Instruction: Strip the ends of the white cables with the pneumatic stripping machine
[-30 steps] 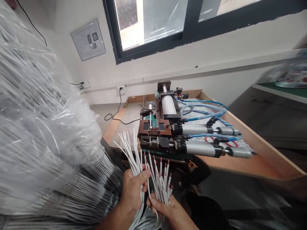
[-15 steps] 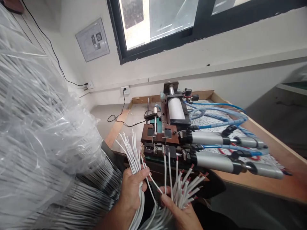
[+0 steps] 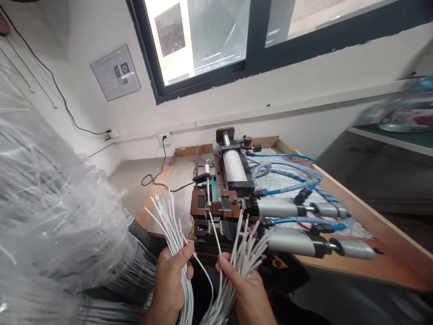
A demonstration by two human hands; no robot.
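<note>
My left hand (image 3: 176, 271) is closed round a bundle of white wires (image 3: 169, 230) whose plain ends fan upward. One wire loops out from its thumb. My right hand (image 3: 241, 280) is wrapped round a second bundle (image 3: 248, 248), with reddish tips at the upper ends. Between its thumb and forefinger stands a single white wire (image 3: 216, 234) with a red tip, in front of the machine's brown jaw blocks (image 3: 230, 203). The two hands are apart, side by side, just below the pneumatic machine (image 3: 235, 167).
Plastic-wrapped stacks of wires (image 3: 67, 225) fill the left side. Silver cylinders (image 3: 291, 241) and blue hoses (image 3: 304, 183) extend right inside a wooden-edged tray (image 3: 382, 221). A black cable (image 3: 164, 167) lies behind. At right is a shelf (image 3: 392, 137) holding a plastic-wrapped item.
The view has shifted right. My right thumb and forefinger now hold an upright wire near the right bundle, where earlier they pinched a slanting wire reaching to the left hand.
</note>
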